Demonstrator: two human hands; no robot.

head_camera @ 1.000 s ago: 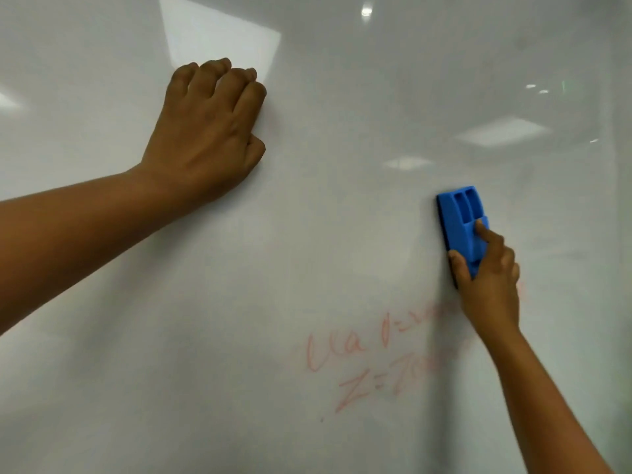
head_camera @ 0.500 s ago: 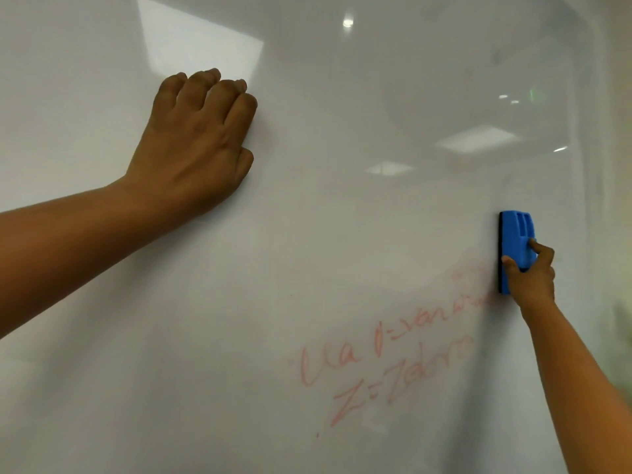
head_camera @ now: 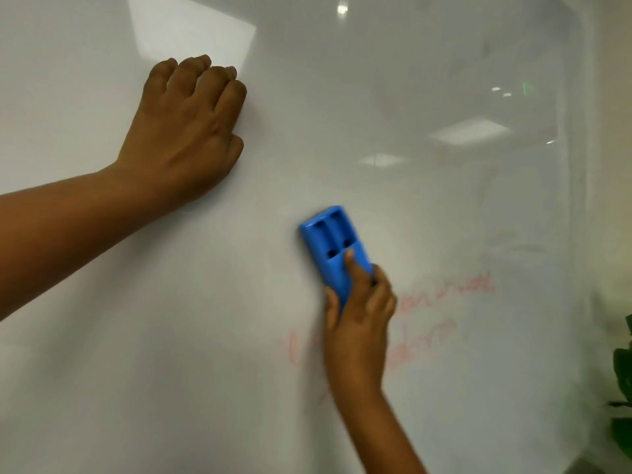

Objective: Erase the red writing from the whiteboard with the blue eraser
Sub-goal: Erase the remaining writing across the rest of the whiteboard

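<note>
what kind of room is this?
Probably an office or meeting room. A large glossy whiteboard fills the view, it reflects rectangular ceiling light panels, and a leafy potted plant shows at the right edge.

The blue eraser (head_camera: 333, 248) lies flat against the whiteboard (head_camera: 427, 80), tilted with its top leaning left, its ribbed plastic back showing two long recesses. The red writing (head_camera: 444, 292) is faint and smeared, in two slanting lines just below and to the right of the eraser, partly hidden.
</note>
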